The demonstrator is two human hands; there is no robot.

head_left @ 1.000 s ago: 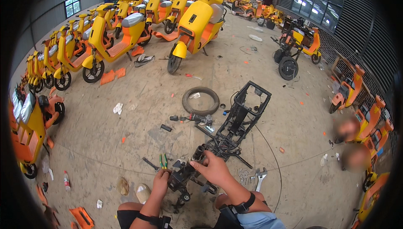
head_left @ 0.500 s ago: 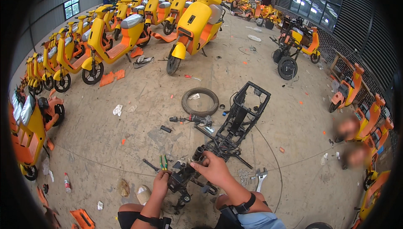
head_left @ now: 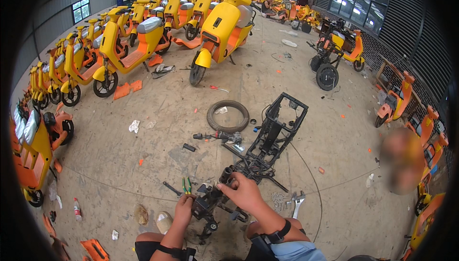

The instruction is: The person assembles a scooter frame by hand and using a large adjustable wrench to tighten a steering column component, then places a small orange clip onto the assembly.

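A stripped black scooter frame [head_left: 275, 139] lies on the floor, its front end between my knees. My right hand [head_left: 242, 191] curls round the upper end of a short black tube [head_left: 226, 172] on that front end, thumb on the near side and fingers on the far side. Whatever lies under its fingertips is too small to make out. My left hand [head_left: 183, 207] has its fingers closed on the left edge of the black front section [head_left: 204, 203]. Green-handled pliers [head_left: 187, 185] and a dark wrench [head_left: 172, 188] lie just beyond the left hand.
Beyond the frame lie a loose tyre [head_left: 228, 116], a power tool [head_left: 217, 136] and a black cylinder [head_left: 189, 147]. An adjustable wrench [head_left: 298, 204] and a chain [head_left: 277, 201] rest at right. Yellow scooters [head_left: 224, 26] stand in rows, with a bottle [head_left: 77, 209] at left.
My right thumb has shifted very slightly at the tube's top. The left hand and the scooter frame stay where they were.
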